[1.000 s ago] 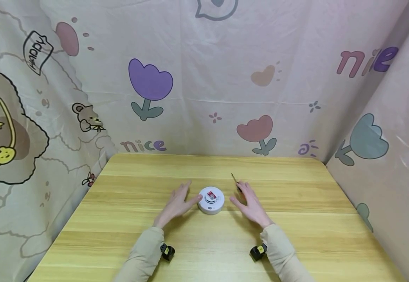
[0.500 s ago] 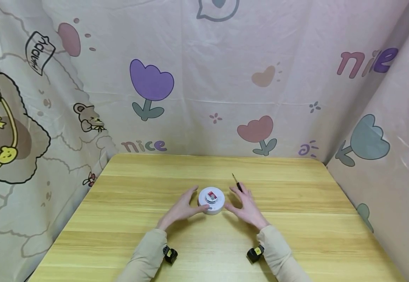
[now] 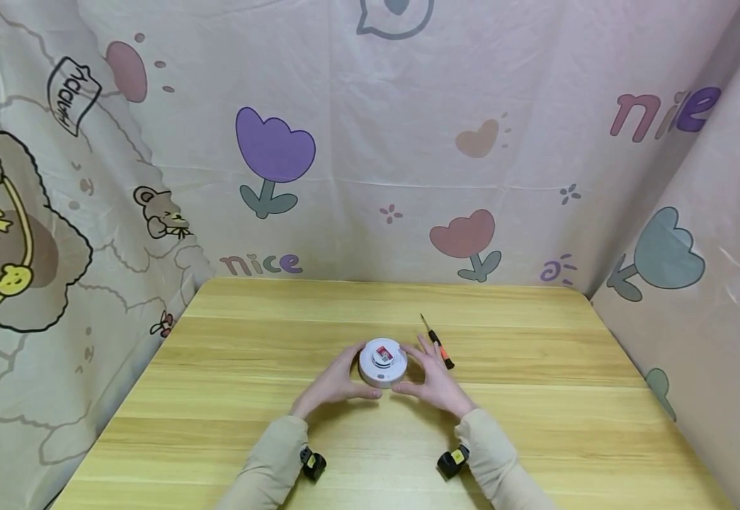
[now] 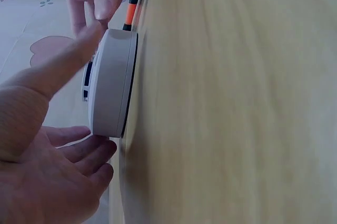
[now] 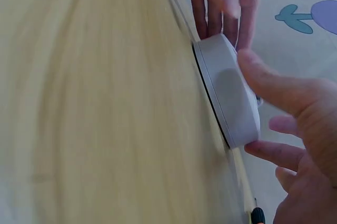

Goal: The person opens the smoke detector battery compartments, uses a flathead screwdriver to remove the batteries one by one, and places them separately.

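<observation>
A round white smoke detector [image 3: 384,363] with a red and white label lies face up on the wooden table, between the two hands. The left hand [image 3: 339,382] holds its left side, fingertips at the rim and thumb along the near edge. On the opposite side the right hand [image 3: 436,384] grips it, an index fingertip against the rim in the right wrist view and the thumb [image 5: 268,79] near its upper edge. Just beyond the right fingers lies a small screwdriver [image 3: 443,354] with an orange and black handle.
The wooden table [image 3: 268,312] reaches back to a printed curtain [image 3: 357,142], which also hangs along both sides. Small black cameras sit on the left wrist [image 3: 314,465] and right wrist [image 3: 452,462].
Both hands have moved inward to the smoke detector and now hold its sides. The right hand has come away from the screwdriver, whose handle now shows. The smoke detector has stayed in place.
</observation>
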`<state>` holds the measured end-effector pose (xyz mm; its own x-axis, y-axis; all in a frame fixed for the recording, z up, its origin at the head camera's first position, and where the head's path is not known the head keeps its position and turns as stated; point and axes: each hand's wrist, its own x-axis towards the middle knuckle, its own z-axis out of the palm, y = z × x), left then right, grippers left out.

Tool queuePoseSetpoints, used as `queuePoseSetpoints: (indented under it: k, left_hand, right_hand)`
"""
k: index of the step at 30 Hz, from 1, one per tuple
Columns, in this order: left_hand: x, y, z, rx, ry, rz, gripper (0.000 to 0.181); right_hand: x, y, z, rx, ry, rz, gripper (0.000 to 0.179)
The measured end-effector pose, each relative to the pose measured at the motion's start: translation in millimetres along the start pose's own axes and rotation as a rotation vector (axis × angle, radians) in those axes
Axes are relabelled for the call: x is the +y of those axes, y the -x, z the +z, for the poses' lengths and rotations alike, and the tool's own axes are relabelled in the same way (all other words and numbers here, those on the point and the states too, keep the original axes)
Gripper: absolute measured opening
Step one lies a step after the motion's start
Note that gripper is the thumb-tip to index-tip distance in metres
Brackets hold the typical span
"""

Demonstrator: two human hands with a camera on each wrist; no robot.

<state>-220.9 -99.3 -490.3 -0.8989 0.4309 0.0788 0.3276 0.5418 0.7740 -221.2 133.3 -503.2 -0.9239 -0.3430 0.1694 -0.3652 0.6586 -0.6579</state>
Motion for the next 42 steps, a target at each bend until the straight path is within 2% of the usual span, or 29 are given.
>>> queuePoseSetpoints:
  k: [4,10,14,18,23,33,36,42]
  left_hand:
    - [1.7,0.0,1.6,0.036,-0.024,0.0,0.1]
    - [4.6,-2.5,4.9,0.086,-0.02,-0.05,0.089]
    - [5.2,-5.8,6.8,0.111,-0.007,-0.036,0.084]
    - [6.1,-7.4,7.9,0.112,0.031,-0.037,0.082]
    - [5.2,-8.4,9.3,0.115,0.044,-0.059,0.084]
    - [2.0,-9.3,10.9,0.112,0.111,-0.011,0.086]
    - [1.4,-9.3,10.8,0.108,0.15,0.001,0.087]
    - [0.3,-8.2,8.9,0.093,0.2,0.005,0.086]
  right_hand:
    - [0,-1.6,3,0.023,-0.012,-0.03,0.082]
    - [1,-5.1,9,0.063,-0.022,-0.102,0.077]
    - [2,-6.9,12,0.059,-0.079,-0.104,0.073]
    - [3,-8.8,13,0.044,-0.165,-0.113,0.071]
    - [7,-8.8,15,0.045,-0.215,-0.125,0.073]
    - [12,-8.4,17,0.027,-0.283,-0.141,0.075]
    - [11,-7.6,16,0.02,-0.292,-0.138,0.075]
    - [-3,-1.1,6,0.001,-0.385,-0.158,0.075]
